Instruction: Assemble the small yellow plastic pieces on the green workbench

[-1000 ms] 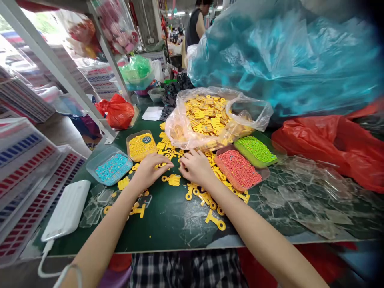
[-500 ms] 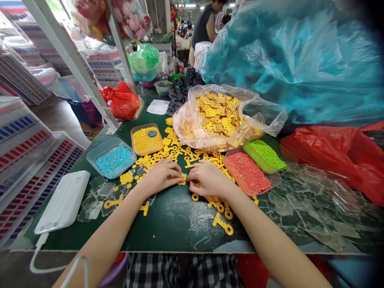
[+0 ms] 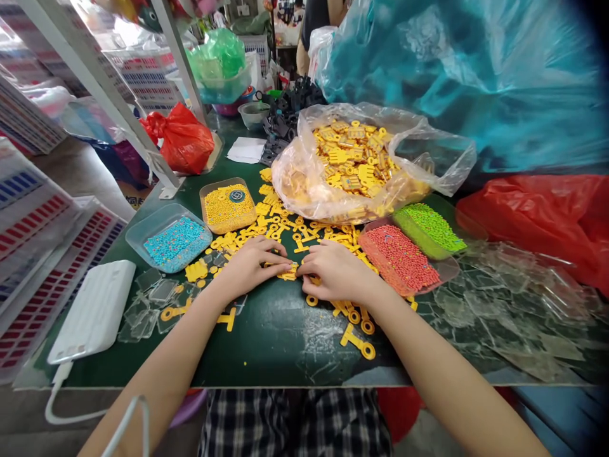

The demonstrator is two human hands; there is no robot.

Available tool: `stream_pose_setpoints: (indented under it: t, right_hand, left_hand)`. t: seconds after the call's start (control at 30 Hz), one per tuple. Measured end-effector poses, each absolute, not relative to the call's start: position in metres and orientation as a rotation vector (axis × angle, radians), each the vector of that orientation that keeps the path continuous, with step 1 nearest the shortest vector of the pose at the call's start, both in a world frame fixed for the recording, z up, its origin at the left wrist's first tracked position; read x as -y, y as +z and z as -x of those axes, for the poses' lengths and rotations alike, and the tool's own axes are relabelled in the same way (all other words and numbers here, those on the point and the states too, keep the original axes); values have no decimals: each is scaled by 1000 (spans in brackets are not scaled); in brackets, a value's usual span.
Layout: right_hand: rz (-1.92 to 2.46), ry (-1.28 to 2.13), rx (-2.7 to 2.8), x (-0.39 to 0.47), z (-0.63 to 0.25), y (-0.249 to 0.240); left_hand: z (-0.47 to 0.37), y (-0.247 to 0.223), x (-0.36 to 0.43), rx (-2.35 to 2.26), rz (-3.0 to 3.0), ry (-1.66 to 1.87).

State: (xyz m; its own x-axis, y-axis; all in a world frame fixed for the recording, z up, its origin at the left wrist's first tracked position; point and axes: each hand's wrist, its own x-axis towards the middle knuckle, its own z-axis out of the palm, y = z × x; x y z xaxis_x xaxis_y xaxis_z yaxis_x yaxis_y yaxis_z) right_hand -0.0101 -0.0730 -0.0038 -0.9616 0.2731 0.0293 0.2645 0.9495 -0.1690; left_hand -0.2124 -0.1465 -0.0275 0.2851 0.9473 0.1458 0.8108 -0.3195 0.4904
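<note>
The person's left hand [image 3: 257,265] and right hand [image 3: 335,270] are together pinching a small yellow piece [image 3: 287,273], back from the worktop's [image 3: 266,355] front edge. Around them loose yellow parts [image 3: 349,236] are lying; a blue bead tray [image 3: 137,240] is sitting toward the left edge, a red bead tray [image 3: 448,271] toward the right, and an open plastic bag [image 3: 295,183] is slumping toward the back edge.

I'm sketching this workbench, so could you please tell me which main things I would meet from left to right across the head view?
White rectangular plastic device → clear plastic tray of blue beads → left hand → small yellow plastic piece → right hand → clear plastic tray of pinkish-red beads → loose red plastic bag.
</note>
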Motion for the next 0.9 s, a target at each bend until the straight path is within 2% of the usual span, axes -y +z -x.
stream_pose_setpoints:
  t: [0.43, 0.67, 0.9]
  right_hand:
    - [492, 228, 3045, 71, 8, -2]
    - [534, 237, 3076, 71, 9, 0]
    - [527, 172, 3023, 71, 8, -2]
  left_hand:
    - [206, -31, 147, -1595, -2239, 634]
    - [203, -29, 150, -1603, -2216, 530]
    - [204, -18, 152, -1672, -1991, 968]
